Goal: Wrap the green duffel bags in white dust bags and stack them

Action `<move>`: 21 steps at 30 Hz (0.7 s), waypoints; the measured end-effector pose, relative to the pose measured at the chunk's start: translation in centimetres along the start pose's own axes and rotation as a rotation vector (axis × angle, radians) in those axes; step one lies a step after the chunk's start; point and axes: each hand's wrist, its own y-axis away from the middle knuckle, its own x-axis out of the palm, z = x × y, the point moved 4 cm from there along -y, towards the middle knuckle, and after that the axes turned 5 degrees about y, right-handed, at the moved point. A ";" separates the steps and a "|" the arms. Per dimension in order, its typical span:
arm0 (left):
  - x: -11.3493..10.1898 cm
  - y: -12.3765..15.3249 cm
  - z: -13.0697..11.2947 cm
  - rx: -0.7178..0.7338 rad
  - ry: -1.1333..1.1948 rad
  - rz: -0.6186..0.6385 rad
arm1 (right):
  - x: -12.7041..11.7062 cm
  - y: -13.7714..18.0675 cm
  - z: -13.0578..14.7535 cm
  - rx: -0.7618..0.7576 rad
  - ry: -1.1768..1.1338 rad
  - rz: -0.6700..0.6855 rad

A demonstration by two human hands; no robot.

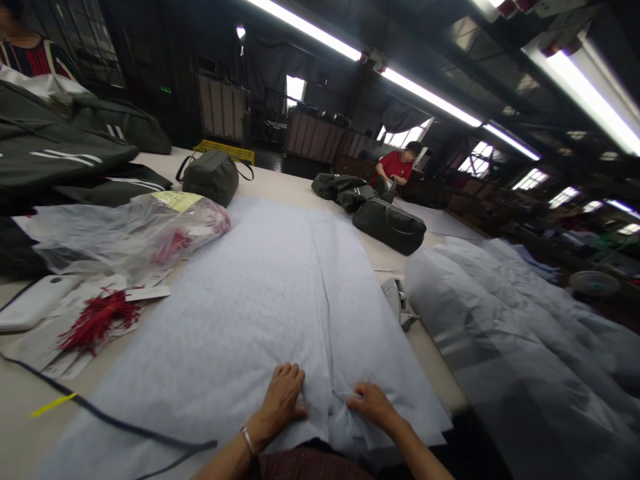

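Two hands work the paper (260, 280): left hand (283, 400) flat and open, right hand (371, 404) pinching a fold. The plastic bag (100, 233) nearby holds red cords (170, 247).

Two bare forearms without sleeves, left hand (283, 395) and right hand (369, 404) ungloved, thin silver bracelet (247, 440) on left wrist, dark maroon striped garment (305, 465) at torso

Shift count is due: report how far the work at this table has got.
Looks done: covered bundles piled on the right. In hand: left hand presses the tissue sheet flat, right hand pinches its near edge. Left: bare dark bags farther back, red tags loose.
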 end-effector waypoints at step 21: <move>-7.2 1.7 4.3 -0.171 1.118 -0.165 | -4.8 3.0 6.8 -0.355 0.085 -0.008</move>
